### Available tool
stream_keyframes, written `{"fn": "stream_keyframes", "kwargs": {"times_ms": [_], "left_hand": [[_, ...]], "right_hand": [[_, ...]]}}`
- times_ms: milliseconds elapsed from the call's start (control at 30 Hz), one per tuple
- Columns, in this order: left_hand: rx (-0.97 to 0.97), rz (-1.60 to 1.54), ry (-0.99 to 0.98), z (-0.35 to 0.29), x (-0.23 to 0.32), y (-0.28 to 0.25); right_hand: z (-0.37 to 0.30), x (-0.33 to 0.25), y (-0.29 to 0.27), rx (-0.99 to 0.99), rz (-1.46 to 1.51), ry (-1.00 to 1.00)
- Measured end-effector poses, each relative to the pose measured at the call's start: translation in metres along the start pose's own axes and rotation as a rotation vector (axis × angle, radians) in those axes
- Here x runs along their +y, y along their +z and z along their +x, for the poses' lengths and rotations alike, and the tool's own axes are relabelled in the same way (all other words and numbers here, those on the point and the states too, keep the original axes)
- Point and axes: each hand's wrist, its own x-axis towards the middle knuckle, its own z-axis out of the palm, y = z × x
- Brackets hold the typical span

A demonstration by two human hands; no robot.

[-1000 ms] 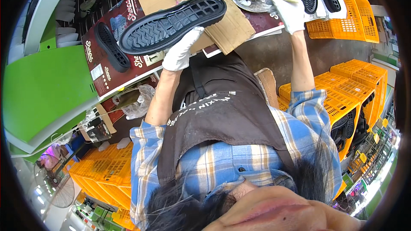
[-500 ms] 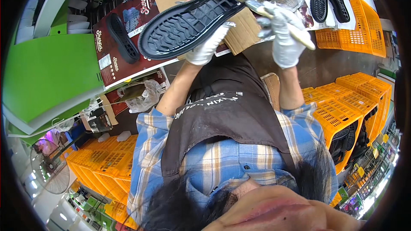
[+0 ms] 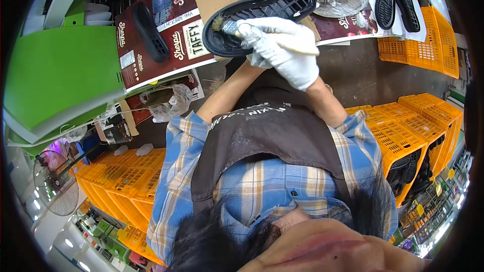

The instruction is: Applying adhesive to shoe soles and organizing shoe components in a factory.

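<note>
A black shoe sole is tilted above the worktable, its ribbed and gridded inner side up. My gloved left hand grips it from beneath, largely hidden by the sole and my other hand. In my gloved right hand, closed around the handle, is a brush. Its bristles touch the inside of the sole near the left end. The sole's inner surface looks wet and shiny in places.
A loose sole lies on printed red cardboard at left. Beyond my hands stands a plastic-wrapped container with a dark opening. Two soles rest on white paper at right. Orange crates stand on both sides.
The brush has moved left along the sole, from the gridded right end to the left end. My right hand now crosses over my left. The sole has shifted right.
</note>
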Motion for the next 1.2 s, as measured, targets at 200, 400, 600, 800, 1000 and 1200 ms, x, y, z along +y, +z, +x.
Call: {"fn": "stream_keyframes", "kwargs": {"times_ms": [200, 400, 600, 800, 1000, 1200], "left_hand": [[-0.282, 0.348, 0.081, 0.003, 0.025, -0.011], [-0.847, -0.582, -0.543, 0.014, 0.049, -0.053], [-0.494, -0.845, -0.702, 0.006, 0.045, -0.085], [-0.285, -1.308, -0.952, 0.011, 0.041, -0.086], [-0.194, -1.411, -1.006, 0.008, 0.058, -0.085], [-0.199, -0.754, -0.605, 0.008, 0.052, -0.074]], "right_hand": [[0.046, 0.006, -0.057, -0.5, 0.041, 0.155], [0.073, 0.017, -0.09, -0.74, -0.052, 0.357], [0.07, 0.01, -0.117, -0.958, 0.031, 0.197], [0.074, 0.019, -0.122, -0.926, -0.146, -0.151], [0.067, 0.026, -0.137, -0.469, -0.406, -0.147], [0.042, 0.037, -0.109, -0.123, -0.126, 0.31]]}}
